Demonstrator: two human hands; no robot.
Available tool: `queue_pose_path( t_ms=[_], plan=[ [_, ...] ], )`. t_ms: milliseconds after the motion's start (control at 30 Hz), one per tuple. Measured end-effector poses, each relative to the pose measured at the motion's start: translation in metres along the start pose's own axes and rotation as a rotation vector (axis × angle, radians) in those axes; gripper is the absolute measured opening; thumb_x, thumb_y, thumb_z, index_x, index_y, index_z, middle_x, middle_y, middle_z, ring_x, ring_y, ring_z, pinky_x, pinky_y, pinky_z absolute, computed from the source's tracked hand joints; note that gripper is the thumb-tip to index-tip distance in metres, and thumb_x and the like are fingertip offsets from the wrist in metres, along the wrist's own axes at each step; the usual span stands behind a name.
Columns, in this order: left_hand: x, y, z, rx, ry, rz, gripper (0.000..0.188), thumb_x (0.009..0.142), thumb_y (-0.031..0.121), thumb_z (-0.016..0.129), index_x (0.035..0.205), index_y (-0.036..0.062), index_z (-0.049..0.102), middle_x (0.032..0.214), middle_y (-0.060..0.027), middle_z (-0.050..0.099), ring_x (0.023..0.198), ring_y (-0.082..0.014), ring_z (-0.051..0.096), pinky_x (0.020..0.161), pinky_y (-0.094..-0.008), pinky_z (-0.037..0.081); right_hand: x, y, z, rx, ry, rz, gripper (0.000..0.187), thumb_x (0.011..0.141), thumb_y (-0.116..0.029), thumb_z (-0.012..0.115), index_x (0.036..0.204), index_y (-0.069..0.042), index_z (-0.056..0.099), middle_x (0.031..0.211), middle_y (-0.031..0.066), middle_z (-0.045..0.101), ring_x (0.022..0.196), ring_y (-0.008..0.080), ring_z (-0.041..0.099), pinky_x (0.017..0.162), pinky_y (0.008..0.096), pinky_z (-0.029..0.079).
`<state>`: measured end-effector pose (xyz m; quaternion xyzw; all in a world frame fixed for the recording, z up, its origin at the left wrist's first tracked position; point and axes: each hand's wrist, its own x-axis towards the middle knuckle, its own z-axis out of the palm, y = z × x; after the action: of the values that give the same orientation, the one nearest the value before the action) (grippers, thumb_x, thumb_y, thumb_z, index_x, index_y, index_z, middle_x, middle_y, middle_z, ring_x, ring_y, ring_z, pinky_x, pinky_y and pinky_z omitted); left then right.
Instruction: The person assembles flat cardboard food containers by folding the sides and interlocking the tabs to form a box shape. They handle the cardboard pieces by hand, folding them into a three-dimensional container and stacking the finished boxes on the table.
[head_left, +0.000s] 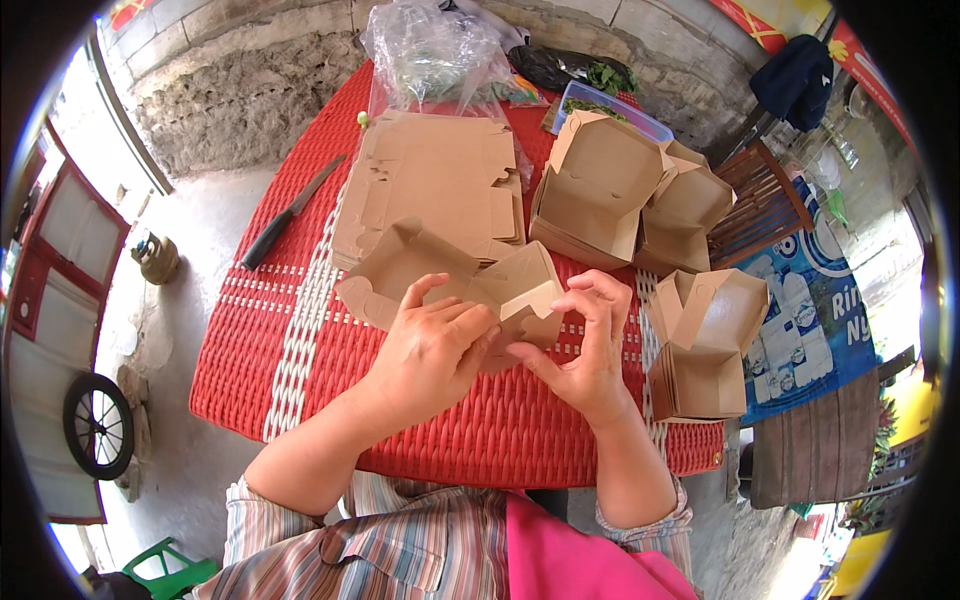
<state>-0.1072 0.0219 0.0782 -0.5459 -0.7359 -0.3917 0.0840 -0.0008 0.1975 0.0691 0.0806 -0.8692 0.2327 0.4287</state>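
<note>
A brown cardboard box (430, 265), half folded, is held above a red woven table (520, 430). My left hand (435, 350) grips its near wall from the left, fingers curled over the edge. My right hand (590, 350) pinches a corner flap of the same box between thumb and fingers. Just behind the box lies a stack of flat, unfolded box blanks (430, 180).
Folded boxes stand nested at the back right (610, 190) and stacked at the right edge (705, 345). A black-handled knife (290, 212) lies at the table's left. Clear plastic bags (430, 55) and a blue-rimmed tub of greens (610, 108) sit at the far end. A wooden chair (765, 205) stands right.
</note>
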Motion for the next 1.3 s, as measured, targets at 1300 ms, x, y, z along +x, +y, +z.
queue_pose_path(
  t_ms=[1300],
  plan=[
    [-0.001,0.005,-0.008,-0.343,0.058,-0.189,0.009,0.091,0.011,0.062,0.088,0.0029,0.064,0.065,-0.0110,0.059,0.059,-0.0270,0.055,0.094,-0.0388,0.040,0.002,0.001,0.002,-0.168,0.070,-0.337,0.030,0.074,-0.009,0.073,0.103,-0.008,0.070,0.117,0.0152,0.065,0.092,0.0280,0.067,0.070,0.0341,0.055]
  ],
)
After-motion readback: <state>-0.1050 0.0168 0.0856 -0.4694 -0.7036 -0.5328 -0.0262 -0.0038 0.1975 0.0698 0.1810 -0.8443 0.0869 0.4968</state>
